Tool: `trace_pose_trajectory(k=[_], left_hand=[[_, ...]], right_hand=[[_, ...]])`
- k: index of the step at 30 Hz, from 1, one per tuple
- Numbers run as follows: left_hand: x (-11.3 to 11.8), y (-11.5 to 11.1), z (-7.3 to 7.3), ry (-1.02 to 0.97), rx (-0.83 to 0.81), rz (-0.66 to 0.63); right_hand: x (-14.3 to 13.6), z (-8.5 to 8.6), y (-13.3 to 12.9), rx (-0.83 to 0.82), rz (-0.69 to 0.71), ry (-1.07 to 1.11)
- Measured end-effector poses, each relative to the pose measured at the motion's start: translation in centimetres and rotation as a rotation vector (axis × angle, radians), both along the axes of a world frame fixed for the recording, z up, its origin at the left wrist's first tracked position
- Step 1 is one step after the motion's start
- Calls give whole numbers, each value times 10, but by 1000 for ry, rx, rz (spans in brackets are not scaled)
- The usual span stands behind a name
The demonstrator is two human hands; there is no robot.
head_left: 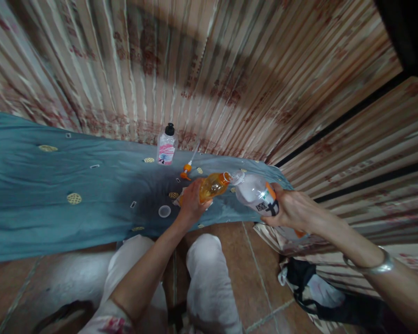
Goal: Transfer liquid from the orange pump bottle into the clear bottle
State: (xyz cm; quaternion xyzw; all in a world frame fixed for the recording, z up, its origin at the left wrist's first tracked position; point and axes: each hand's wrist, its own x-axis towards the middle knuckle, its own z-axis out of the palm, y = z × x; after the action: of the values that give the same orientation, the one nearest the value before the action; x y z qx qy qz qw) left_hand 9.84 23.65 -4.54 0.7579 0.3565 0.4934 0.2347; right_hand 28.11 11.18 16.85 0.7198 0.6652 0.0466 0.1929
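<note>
My left hand point(192, 200) is wrapped round an orange see-through bottle point(214, 186), tilted so that its open neck points right. Its mouth meets, or nearly meets, the neck of a clear plastic bottle point(252, 191) with an orange and black label. Around the lower part of that clear bottle my right hand point(288, 208) is closed, and the bottle lies tilted toward the left. Just behind my left hand an orange pump top point(186, 170) with a thin tube rests on the cloth. A round whitish cap point(164, 211) lies left of my left hand.
A clear bottle with a pink label and black cap point(166, 144) stands at the back of the blue-green cloth point(104, 185). A pleated patterned curtain point(181, 69) hangs behind. Dark bags point(306, 283) lie at the lower right on the tiled floor point(254, 278).
</note>
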Motion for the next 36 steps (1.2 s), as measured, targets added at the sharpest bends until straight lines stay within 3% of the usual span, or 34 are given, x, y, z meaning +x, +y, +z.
trace_pose_trajectory(k=[18, 29, 36], left_hand=[[-1, -1, 7, -4, -4, -12], [1, 0, 1, -12, -4, -13], [0, -1, 3, 2, -20, -7]], right_hand=[[-1, 0, -1, -1, -1, -31], [-6, 5, -3, -26, 8, 0], [2, -1, -2, 4, 16, -20]])
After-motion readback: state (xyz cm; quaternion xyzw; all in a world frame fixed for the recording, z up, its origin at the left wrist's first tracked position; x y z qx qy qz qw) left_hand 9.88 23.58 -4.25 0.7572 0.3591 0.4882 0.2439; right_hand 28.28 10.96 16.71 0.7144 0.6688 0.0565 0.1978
